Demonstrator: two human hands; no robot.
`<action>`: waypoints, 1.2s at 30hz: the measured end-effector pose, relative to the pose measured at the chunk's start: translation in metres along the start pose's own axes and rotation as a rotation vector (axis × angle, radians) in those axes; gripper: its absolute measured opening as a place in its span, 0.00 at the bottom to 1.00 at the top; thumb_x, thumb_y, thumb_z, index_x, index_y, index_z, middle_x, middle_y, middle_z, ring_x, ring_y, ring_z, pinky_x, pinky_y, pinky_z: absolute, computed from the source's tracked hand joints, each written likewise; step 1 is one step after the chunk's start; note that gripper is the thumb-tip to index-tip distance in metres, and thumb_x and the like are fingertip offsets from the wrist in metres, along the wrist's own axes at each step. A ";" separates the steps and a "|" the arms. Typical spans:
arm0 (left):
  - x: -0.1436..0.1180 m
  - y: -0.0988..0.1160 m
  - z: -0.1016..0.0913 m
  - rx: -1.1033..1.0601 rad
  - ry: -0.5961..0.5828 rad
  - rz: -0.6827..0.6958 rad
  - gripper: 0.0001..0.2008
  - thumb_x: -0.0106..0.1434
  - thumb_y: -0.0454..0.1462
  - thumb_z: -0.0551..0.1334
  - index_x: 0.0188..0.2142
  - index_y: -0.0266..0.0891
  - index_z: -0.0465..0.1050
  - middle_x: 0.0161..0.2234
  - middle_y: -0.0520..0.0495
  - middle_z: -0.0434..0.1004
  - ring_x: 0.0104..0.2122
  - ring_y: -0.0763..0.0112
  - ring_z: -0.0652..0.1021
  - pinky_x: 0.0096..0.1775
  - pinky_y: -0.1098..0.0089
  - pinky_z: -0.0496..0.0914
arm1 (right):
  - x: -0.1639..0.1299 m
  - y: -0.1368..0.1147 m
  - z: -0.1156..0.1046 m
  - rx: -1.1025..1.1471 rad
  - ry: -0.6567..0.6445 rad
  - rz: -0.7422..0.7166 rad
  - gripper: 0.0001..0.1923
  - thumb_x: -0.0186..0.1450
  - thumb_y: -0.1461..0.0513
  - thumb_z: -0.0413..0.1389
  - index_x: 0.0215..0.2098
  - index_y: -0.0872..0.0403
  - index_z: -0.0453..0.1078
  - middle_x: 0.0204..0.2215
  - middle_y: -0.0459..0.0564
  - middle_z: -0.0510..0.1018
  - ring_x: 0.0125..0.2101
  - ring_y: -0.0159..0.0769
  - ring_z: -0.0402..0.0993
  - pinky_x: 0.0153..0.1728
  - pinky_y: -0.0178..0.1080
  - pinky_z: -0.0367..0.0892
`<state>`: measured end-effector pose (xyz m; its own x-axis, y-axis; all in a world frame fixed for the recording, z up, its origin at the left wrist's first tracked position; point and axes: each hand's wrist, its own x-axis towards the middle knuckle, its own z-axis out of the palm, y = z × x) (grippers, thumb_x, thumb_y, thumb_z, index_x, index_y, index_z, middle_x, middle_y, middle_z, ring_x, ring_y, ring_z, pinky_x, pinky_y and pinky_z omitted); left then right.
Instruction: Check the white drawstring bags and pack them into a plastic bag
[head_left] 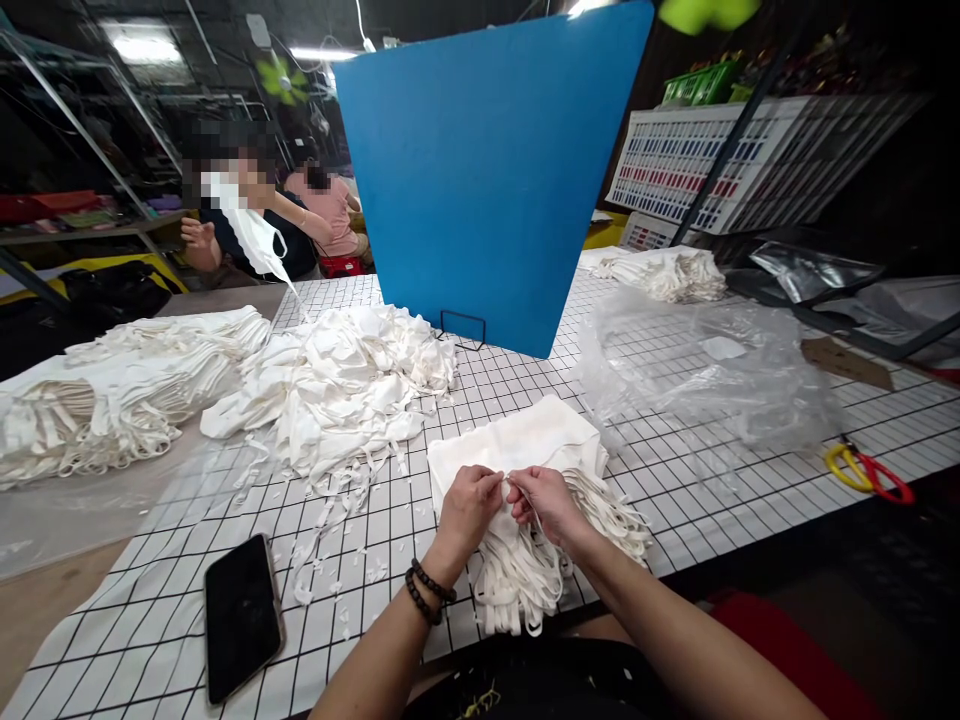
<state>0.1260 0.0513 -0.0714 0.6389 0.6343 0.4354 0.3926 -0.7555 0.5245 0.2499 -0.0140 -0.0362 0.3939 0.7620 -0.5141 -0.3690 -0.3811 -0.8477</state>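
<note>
Both hands' grips pinch a white strap (508, 487) over gridded table (675, 520), blue divider (487, 170) behind.

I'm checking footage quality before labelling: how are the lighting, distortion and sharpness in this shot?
Head view: ceiling strip lights burn out white while the background stays dark; the wide lens bows the gridded table cover lines outward; both hands, left hand and right hand, on the stack of white masks are sharp; the clear plastic bag shows soft glare.
</note>
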 end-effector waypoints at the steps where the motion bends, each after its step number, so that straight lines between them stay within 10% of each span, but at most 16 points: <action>1: 0.000 0.000 0.000 0.008 0.000 0.001 0.08 0.62 0.31 0.60 0.39 0.39 0.76 0.34 0.45 0.75 0.36 0.66 0.73 0.38 0.66 0.72 | 0.000 0.000 0.000 -0.012 -0.004 -0.004 0.08 0.59 0.60 0.54 0.26 0.57 0.63 0.17 0.44 0.72 0.12 0.26 0.65 0.10 0.28 0.59; 15: -0.002 0.000 -0.008 0.020 -0.062 0.017 0.12 0.62 0.31 0.58 0.44 0.39 0.75 0.37 0.44 0.76 0.39 0.63 0.73 0.41 0.63 0.72 | -0.015 -0.008 -0.024 -0.206 -0.310 0.120 0.12 0.60 0.55 0.54 0.29 0.56 0.67 0.16 0.43 0.71 0.12 0.28 0.63 0.13 0.31 0.57; 22: -0.044 -0.001 -0.043 0.036 -0.231 0.005 0.30 0.60 0.37 0.61 0.62 0.40 0.57 0.61 0.38 0.60 0.60 0.51 0.61 0.58 0.47 0.59 | -0.047 -0.032 -0.042 -0.854 -0.103 -0.436 0.12 0.60 0.54 0.56 0.38 0.52 0.73 0.39 0.52 0.77 0.40 0.41 0.72 0.40 0.39 0.66; 27: -0.075 0.007 -0.060 -0.070 -0.222 -0.142 0.32 0.62 0.40 0.59 0.64 0.42 0.51 0.64 0.40 0.54 0.63 0.50 0.54 0.60 0.42 0.52 | 0.009 -0.054 0.064 -0.943 -0.366 -0.614 0.11 0.65 0.59 0.49 0.33 0.53 0.71 0.34 0.50 0.77 0.36 0.38 0.72 0.38 0.36 0.65; 32: -0.088 0.016 -0.077 -0.352 -0.065 -0.449 0.20 0.64 0.43 0.56 0.56 0.46 0.68 0.57 0.41 0.67 0.57 0.57 0.67 0.58 0.53 0.62 | 0.081 -0.049 0.191 -1.149 -0.268 -0.592 0.14 0.65 0.59 0.51 0.45 0.58 0.68 0.46 0.61 0.73 0.46 0.45 0.70 0.43 0.40 0.62; 36: -0.099 -0.003 -0.088 -0.570 0.100 -0.661 0.17 0.62 0.47 0.58 0.48 0.46 0.75 0.49 0.42 0.75 0.50 0.59 0.74 0.54 0.58 0.67 | 0.102 -0.060 0.236 -1.221 -0.244 -0.549 0.12 0.65 0.62 0.49 0.42 0.62 0.68 0.43 0.66 0.73 0.42 0.48 0.72 0.37 0.41 0.62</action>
<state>0.0031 0.0053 -0.0515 0.3254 0.9448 -0.0388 0.2548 -0.0480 0.9658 0.1129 0.2101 -0.0069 0.0429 0.9882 -0.1474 0.8102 -0.1207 -0.5736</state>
